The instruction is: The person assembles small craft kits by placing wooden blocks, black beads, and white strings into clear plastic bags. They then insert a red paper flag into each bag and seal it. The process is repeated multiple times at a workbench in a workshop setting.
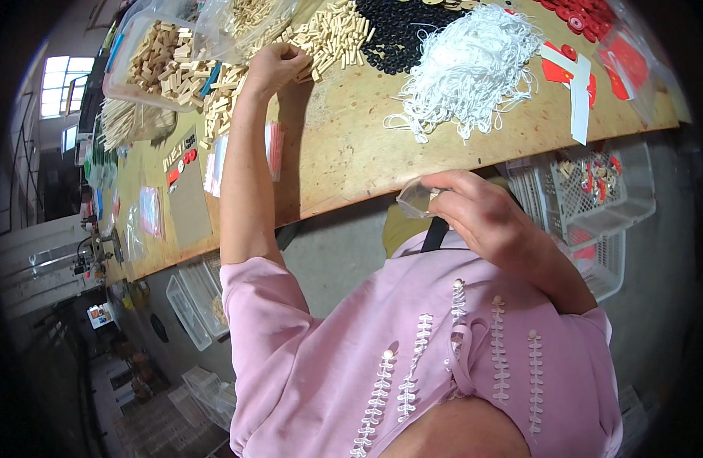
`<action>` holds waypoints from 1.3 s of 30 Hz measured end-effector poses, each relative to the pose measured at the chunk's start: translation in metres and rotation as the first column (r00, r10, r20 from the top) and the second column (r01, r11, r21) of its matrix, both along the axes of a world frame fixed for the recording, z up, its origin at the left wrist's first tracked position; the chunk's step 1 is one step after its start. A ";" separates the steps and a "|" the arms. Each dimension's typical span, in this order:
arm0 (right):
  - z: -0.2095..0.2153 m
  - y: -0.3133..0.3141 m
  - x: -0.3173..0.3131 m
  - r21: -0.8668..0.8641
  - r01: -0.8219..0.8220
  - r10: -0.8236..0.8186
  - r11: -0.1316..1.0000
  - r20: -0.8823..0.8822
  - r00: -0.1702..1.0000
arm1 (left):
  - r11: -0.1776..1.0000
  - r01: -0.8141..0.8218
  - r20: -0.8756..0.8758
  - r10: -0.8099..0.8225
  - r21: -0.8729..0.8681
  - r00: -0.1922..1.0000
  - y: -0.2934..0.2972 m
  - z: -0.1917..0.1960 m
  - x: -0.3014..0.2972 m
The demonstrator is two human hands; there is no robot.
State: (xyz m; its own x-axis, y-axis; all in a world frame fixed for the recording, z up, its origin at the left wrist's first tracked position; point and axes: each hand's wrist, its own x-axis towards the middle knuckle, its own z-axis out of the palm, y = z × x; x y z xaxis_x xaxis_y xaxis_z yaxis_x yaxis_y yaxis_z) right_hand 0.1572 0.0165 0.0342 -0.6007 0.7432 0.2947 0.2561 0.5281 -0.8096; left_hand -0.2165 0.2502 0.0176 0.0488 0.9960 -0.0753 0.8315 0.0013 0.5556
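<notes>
My left hand (275, 69) reaches far over the table to the edge of a heap of short wooden pegs (330, 34). Its fingers are drawn together at the pegs, and what lies between them is hidden. Close to my body, in front of the table's edge, my right hand (485, 214) grips a small clear plastic bag (416, 200) between thumb and fingers. Something pale shows by the fingers in the bag, too small to make out. Beside my left wrist lie small wooden blocks (220, 103), spilling from a clear plastic tub (121, 80).
Along the table (344, 145) lie black rings (393, 34), a heap of white cords (473, 72), red discs (580, 17) and red and white cards (580, 95). Flat plastic bags (273, 151) rest under my left forearm. Grey plastic crates (596, 191) stand below the right edge.
</notes>
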 end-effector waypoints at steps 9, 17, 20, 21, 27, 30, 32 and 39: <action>-0.003 -0.001 0.006 0.039 0.054 -0.053 0.998 -0.024 0.998 | 0.983 -0.065 0.372 -0.005 0.173 0.928 -0.015 0.005 0.008; -0.009 0.006 0.006 0.107 0.053 -0.049 0.993 -0.042 0.998 | 0.960 -0.100 0.243 0.035 0.262 0.969 -0.019 -0.006 0.013; -0.010 0.003 0.007 0.054 0.036 -0.034 0.998 -0.031 0.999 | 0.985 -0.081 -0.001 0.082 0.155 0.997 -0.020 0.003 0.024; -0.011 0.003 0.007 0.061 0.034 -0.032 0.998 -0.034 0.999 | 0.991 -0.086 0.067 0.080 0.100 0.995 -0.017 0.000 0.020; -0.013 0.001 0.007 0.058 0.064 -0.063 0.996 -0.016 0.998 | 1.000 -0.009 0.211 0.011 -0.009 0.977 0.003 -0.012 0.002; -0.009 0.003 0.006 0.096 0.087 -0.088 0.992 -0.002 0.996 | 0.991 -0.043 0.097 0.030 0.128 0.995 -0.007 -0.007 0.013; -0.005 0.003 0.009 0.072 0.094 -0.095 0.993 0.013 0.995 | 0.971 -0.091 0.074 0.076 0.222 0.994 -0.024 0.001 0.025; 0.001 0.017 0.015 0.085 0.122 -0.113 0.989 -0.107 0.988 | 0.974 0.183 0.816 -0.214 0.136 0.536 -0.144 0.057 0.121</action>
